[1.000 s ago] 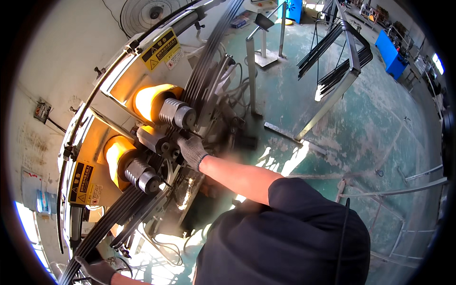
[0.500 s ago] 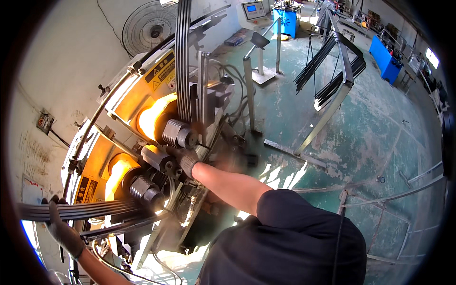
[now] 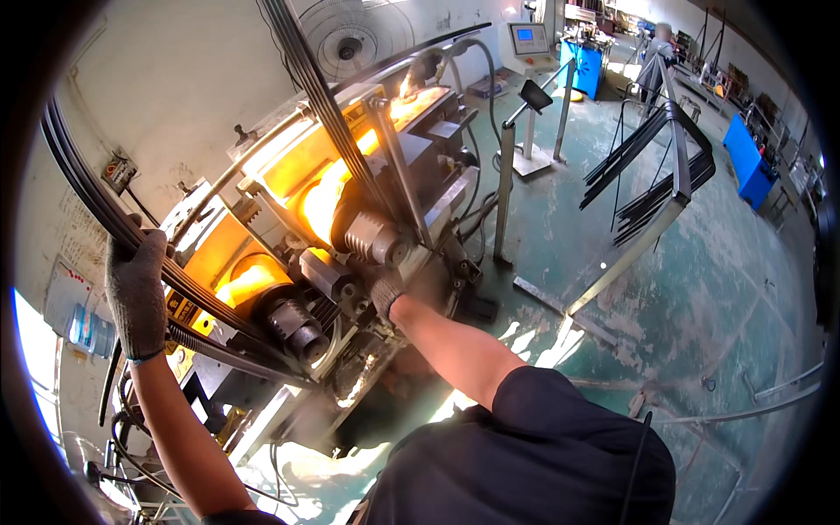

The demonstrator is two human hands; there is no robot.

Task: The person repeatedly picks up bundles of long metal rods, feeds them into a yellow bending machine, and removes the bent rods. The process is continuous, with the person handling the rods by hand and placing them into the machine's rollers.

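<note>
My left hand (image 3: 138, 293), in a grey work glove, is closed around a bundle of long dark metal bars (image 3: 83, 179) at the left. The bundle slopes down to the lower ridged roller (image 3: 295, 331) of a yellow machine (image 3: 223, 236). Between that roller and the upper ridged roller (image 3: 374, 236) sits a block-shaped middle roller (image 3: 325, 276). Beside it is my right hand (image 3: 383, 293), also gloved; its fingers are blurred and partly hidden among the machine parts. More bars (image 3: 319, 96) rise steeply from the upper roller.
A rack (image 3: 678, 171) with bent dark bars hanging on it stands at the right. Behind the machine are a wall fan (image 3: 348, 48) and a control box with a screen (image 3: 525, 39). Metal posts (image 3: 505, 192) stand beside the machine. Another person (image 3: 654, 66) is far back.
My left hand and its end of the bars have risen, from nearly level to a steep slope. My right hand stays by the middle roller. The whole view has shifted somewhat.
</note>
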